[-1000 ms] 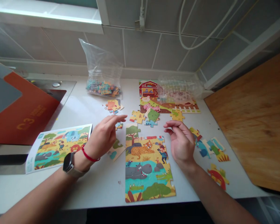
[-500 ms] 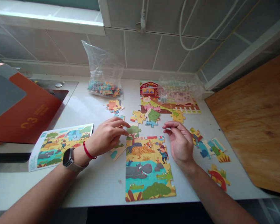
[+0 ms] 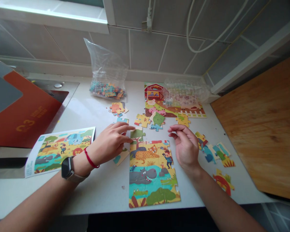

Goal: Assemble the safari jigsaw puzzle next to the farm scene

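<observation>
My left hand (image 3: 114,137), with a red cord and a watch at its wrist, reaches to the tree puzzle piece (image 3: 138,135). Its thumb and index finger are apart, their tips at that piece's left edge. The piece lies at the upper left corner of the joined jigsaw puzzle (image 3: 152,175), which shows a leopard, a hippo and crocodiles. Over the puzzle's upper right side hovers my right hand (image 3: 186,145), fingers loosely curled, thumb slightly apart, nothing visible between them. Beyond the hands lie a green puzzle piece (image 3: 157,118) and a yellow puzzle piece (image 3: 142,120).
A picture sheet (image 3: 60,149) lies at left, near an orange box (image 3: 31,116). Behind stands a clear bag of pieces (image 3: 108,88). A farm puzzle (image 3: 159,111) lies under crumpled plastic (image 3: 186,93). Loose pieces (image 3: 209,153) lie at right, by a wooden board (image 3: 261,129).
My left thumb and index finger have spread a little at the tree piece. The piece stays in place. My right hand is nearly unchanged; the view has shifted slightly.
</observation>
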### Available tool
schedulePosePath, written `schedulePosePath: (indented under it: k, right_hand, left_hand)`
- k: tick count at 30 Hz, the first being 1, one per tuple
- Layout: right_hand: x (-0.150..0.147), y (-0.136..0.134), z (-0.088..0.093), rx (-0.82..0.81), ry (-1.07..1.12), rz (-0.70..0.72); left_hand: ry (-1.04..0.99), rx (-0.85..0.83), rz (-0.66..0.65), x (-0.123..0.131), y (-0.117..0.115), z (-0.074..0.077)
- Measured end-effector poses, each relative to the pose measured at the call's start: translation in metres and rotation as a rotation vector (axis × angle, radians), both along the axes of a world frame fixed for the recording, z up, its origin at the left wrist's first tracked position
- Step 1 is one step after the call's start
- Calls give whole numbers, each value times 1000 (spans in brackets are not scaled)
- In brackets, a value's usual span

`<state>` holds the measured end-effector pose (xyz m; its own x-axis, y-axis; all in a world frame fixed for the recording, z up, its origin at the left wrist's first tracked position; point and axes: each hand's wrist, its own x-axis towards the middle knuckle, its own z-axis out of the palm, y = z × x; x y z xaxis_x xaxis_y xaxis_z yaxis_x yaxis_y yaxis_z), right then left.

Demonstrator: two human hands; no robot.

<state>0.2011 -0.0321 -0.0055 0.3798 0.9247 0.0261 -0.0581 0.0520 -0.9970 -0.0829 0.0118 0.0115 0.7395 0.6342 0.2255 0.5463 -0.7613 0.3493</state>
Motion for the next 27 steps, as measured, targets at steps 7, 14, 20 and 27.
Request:
schedulePosePath:
  k: [7, 14, 20, 27]
  right_hand:
    - [0, 0, 1, 9, -33, 15]
    - [0, 0, 2, -2, 14, 14]
    - [0, 0, 0, 5, 27, 14]
    - [3, 4, 2, 23, 38, 17]
  left_hand:
    - [-24, 26, -21, 6, -4, 3]
    - [54, 30, 11, 8, -8, 0]
    - [74, -7, 23, 12, -14, 6]
    - [169, -20, 92, 17, -25, 11]
